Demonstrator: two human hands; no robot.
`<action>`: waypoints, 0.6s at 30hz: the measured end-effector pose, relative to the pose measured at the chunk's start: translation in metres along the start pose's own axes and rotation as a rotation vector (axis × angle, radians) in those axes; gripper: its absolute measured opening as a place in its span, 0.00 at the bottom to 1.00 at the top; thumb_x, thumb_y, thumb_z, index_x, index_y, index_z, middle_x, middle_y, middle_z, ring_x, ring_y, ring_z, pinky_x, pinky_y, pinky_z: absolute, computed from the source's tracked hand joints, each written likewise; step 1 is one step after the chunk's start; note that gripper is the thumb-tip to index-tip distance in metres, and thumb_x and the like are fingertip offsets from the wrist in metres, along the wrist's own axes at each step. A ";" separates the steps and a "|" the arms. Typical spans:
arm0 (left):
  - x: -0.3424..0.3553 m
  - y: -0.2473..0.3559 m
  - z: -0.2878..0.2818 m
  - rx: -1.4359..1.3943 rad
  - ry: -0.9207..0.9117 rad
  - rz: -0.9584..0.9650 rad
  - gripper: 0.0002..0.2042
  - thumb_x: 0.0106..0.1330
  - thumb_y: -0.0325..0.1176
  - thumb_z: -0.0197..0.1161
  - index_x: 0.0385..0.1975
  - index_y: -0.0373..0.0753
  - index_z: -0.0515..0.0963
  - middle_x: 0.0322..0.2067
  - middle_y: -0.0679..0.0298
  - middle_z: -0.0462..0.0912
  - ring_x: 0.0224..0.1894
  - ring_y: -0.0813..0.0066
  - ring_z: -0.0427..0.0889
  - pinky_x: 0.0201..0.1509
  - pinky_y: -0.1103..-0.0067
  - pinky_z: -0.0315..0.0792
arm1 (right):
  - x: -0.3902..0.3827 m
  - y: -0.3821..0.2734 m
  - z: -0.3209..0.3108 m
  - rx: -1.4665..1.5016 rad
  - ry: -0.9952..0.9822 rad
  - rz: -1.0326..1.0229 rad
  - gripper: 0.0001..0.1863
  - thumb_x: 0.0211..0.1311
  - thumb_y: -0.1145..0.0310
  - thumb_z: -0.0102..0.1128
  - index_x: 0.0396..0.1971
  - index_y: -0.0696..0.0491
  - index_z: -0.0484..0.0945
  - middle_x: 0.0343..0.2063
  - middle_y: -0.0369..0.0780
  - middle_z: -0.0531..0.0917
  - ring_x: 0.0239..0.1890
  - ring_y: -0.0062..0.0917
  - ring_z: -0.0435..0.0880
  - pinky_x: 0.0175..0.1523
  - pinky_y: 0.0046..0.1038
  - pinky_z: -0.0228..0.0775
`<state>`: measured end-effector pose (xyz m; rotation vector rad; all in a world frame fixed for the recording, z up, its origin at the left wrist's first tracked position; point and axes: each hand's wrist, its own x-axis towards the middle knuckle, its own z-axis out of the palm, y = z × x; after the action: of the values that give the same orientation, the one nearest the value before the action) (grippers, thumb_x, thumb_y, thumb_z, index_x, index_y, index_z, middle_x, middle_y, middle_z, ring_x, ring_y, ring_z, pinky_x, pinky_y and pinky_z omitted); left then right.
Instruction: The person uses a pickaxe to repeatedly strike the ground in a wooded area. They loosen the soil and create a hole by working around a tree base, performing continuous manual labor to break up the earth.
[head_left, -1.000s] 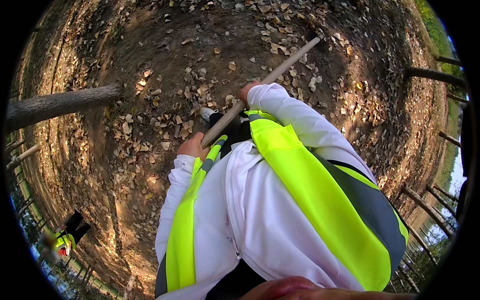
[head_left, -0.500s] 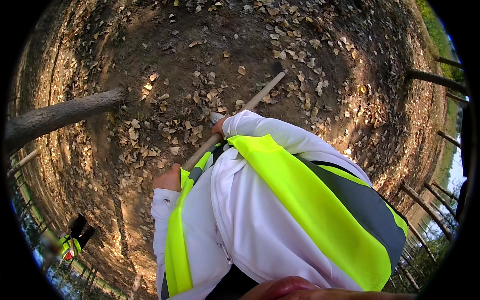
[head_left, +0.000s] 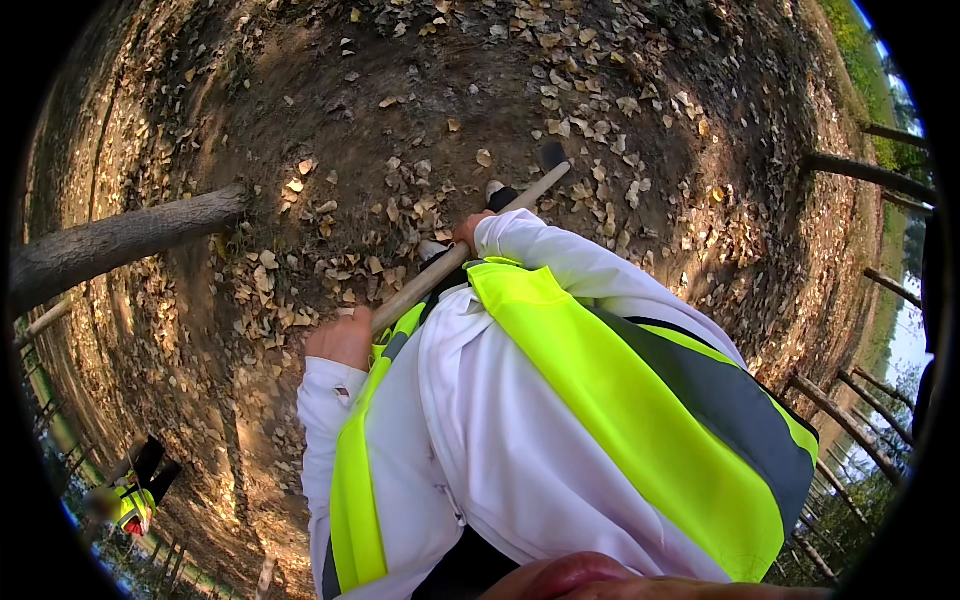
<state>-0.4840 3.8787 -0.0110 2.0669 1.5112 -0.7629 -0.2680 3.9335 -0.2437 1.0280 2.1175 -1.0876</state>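
A hoe [head_left: 420, 286] with a long pale wooden handle slants across the front of my body, from lower left to upper right. Its small dark metal blade [head_left: 553, 155] sits at the far end, over leaf-strewn soil; whether it touches the ground I cannot tell. My left hand [head_left: 342, 340] is wrapped around the near end of the handle by my left side. Farther along, my right hand [head_left: 468, 232] is closed on the handle, its fingers partly hidden. White sleeves and a yellow-green vest [head_left: 560, 350] cover my arms and torso.
A tree trunk [head_left: 130, 235] rises at the left, close to the work spot. Dry leaves [head_left: 590, 120] litter the brown soil. Parts of my shoes [head_left: 497, 188] show beyond the handle. Another person in a bright vest [head_left: 135, 505] is at lower left. More trunks [head_left: 870, 172] stand at right.
My right hand has moved up and right, now farther from my left hand. The blade has shifted slightly downward in view, and one of my shoes has come into sight beyond the handle.
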 end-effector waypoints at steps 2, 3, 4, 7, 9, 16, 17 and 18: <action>-0.008 0.000 0.001 -0.058 0.008 -0.024 0.06 0.46 0.30 0.45 0.24 0.39 0.62 0.19 0.56 0.71 0.23 0.58 0.72 0.23 0.70 0.65 | 0.012 -0.001 -0.001 -0.074 -0.105 -0.044 0.21 0.33 0.60 0.55 0.36 0.39 0.68 0.35 0.34 0.72 0.42 0.27 0.68 0.42 0.36 0.57; -0.002 -0.001 0.002 -0.051 0.067 0.000 0.05 0.45 0.29 0.46 0.23 0.39 0.63 0.18 0.57 0.71 0.22 0.59 0.72 0.22 0.70 0.65 | 0.014 0.006 0.002 -0.067 -0.133 -0.026 0.21 0.33 0.61 0.54 0.36 0.39 0.68 0.36 0.33 0.72 0.43 0.27 0.67 0.42 0.37 0.56; 0.003 -0.002 0.004 -0.046 0.126 0.024 0.04 0.44 0.28 0.47 0.21 0.38 0.63 0.16 0.57 0.71 0.21 0.61 0.72 0.20 0.71 0.65 | 0.016 0.011 0.006 -0.060 -0.161 -0.009 0.21 0.34 0.62 0.54 0.37 0.38 0.68 0.36 0.33 0.71 0.43 0.27 0.67 0.43 0.38 0.56; 0.007 0.004 -0.001 -0.069 0.229 0.017 0.05 0.41 0.29 0.51 0.17 0.39 0.64 0.14 0.58 0.70 0.18 0.61 0.72 0.18 0.71 0.64 | 0.025 0.018 0.010 -0.060 -0.248 -0.035 0.20 0.37 0.63 0.51 0.38 0.38 0.68 0.39 0.32 0.70 0.45 0.27 0.65 0.44 0.43 0.53; 0.005 0.010 -0.009 -0.083 0.250 -0.030 0.06 0.39 0.31 0.52 0.16 0.39 0.64 0.13 0.58 0.70 0.18 0.61 0.71 0.18 0.71 0.64 | 0.027 0.015 0.003 -0.095 -0.282 -0.087 0.20 0.38 0.63 0.50 0.38 0.38 0.67 0.39 0.32 0.70 0.45 0.28 0.65 0.45 0.43 0.52; 0.014 0.035 -0.016 -0.168 0.222 -0.118 0.06 0.42 0.33 0.51 0.20 0.41 0.66 0.15 0.56 0.70 0.19 0.59 0.71 0.20 0.70 0.63 | -0.005 0.032 -0.042 -0.167 -0.356 -0.115 0.19 0.39 0.64 0.50 0.38 0.39 0.67 0.39 0.32 0.70 0.45 0.27 0.65 0.46 0.39 0.53; 0.047 0.032 -0.008 -0.160 0.246 -0.001 0.05 0.42 0.33 0.51 0.20 0.41 0.66 0.15 0.57 0.70 0.19 0.59 0.71 0.20 0.69 0.63 | -0.022 0.057 -0.047 -0.128 -0.352 0.001 0.19 0.39 0.64 0.50 0.38 0.39 0.67 0.39 0.32 0.70 0.45 0.27 0.65 0.46 0.39 0.53; 0.057 0.040 -0.006 -0.104 0.256 0.021 0.04 0.43 0.31 0.50 0.17 0.40 0.63 0.14 0.58 0.70 0.19 0.60 0.71 0.19 0.71 0.64 | -0.032 0.067 -0.053 -0.138 -0.359 0.023 0.19 0.39 0.64 0.50 0.38 0.39 0.67 0.39 0.32 0.70 0.45 0.27 0.65 0.46 0.38 0.53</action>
<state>-0.4312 3.9109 -0.0437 2.1613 1.6223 -0.4136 -0.2010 3.9916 -0.2208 0.7282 1.8572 -1.0132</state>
